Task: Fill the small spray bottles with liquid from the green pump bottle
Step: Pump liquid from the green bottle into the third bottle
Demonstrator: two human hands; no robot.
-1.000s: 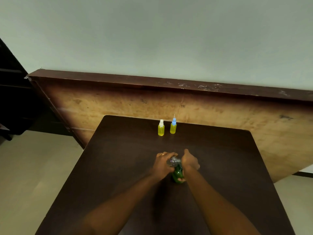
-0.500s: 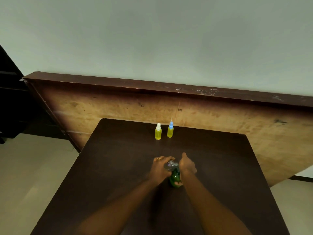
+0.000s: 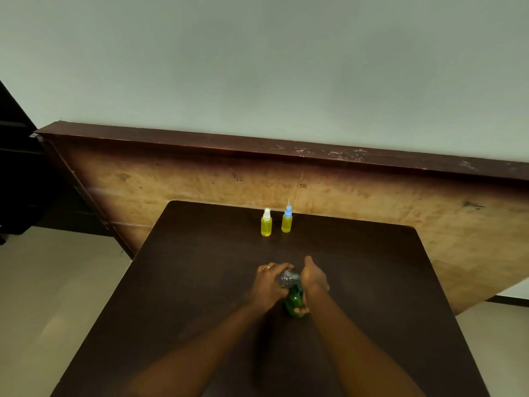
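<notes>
At the middle of the dark table [image 3: 200, 282], both hands work on the green pump bottle [image 3: 293, 303], which stands upright between them. The left hand [image 3: 267, 285] is closed over the clear pump top [image 3: 287, 277], a ring showing on one finger, while the right hand [image 3: 313, 277] wraps the bottle from the other side, with fingertips visible low on the green body. Compared with a second ago, the grip has hardly changed: the hands sit in the same places on the bottle, and only the viewpoint has drifted a little. That suggests a slow twist of the pump top, loosening or tightening it, though the direction cannot be told.

Well apart, near the far edge of the table, stand the two small spray bottles, one with a white cap [image 3: 266, 223] and one with a blue cap [image 3: 287, 220], just beside each other and upright. Both look full of yellow liquid and have their caps on, so the filling itself seems done, and the work on the green bottle is probably closing it up.
</notes>
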